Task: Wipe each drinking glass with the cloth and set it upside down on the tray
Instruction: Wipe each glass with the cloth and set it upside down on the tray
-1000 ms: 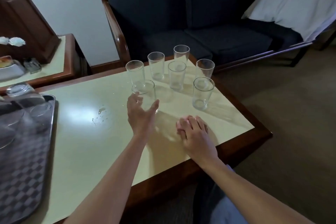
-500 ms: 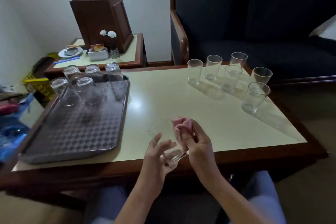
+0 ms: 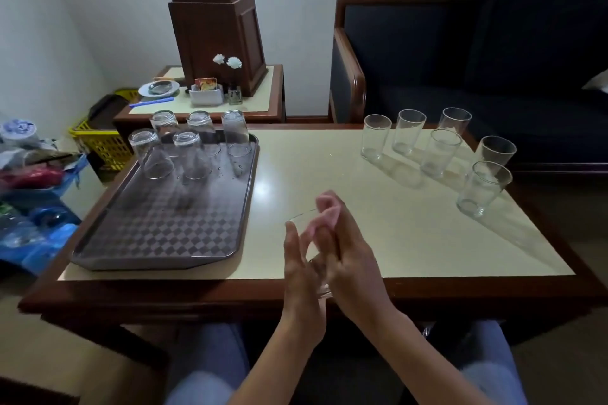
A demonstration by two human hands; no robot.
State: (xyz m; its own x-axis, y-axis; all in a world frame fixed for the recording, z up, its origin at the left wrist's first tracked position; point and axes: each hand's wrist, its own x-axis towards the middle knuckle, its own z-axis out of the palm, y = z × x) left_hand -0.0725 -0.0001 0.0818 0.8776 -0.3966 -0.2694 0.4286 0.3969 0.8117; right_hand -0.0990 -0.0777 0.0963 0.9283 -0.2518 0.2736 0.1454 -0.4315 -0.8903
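Gripping drinking glass (image 3: 323, 289) above near bench (image 3: 329, 158) edge, left hand (image 3: 301, 273) fingers curled round; right hand (image 3: 353, 260) fingers pinching pink cloth (image 3: 326, 212).

My left hand (image 3: 302, 276) grips clear glass (image 3: 324, 289) by its side, above table's (image 3: 329, 161) near edge. Glass tilted, mouth pointing away from me. My right hand (image 3: 352, 260) pinches pink cloth (image 3: 329, 210) at glass rim, fingers bunched round it. Grey checkered tray (image 3: 158, 240) sits on table's left part. Five inverted glasses (image 3: 194, 154) stand at tray's far end: three behind, two in front. Six upright glasses (image 3: 441, 151) cluster at table's far right corner, well apart from tray.
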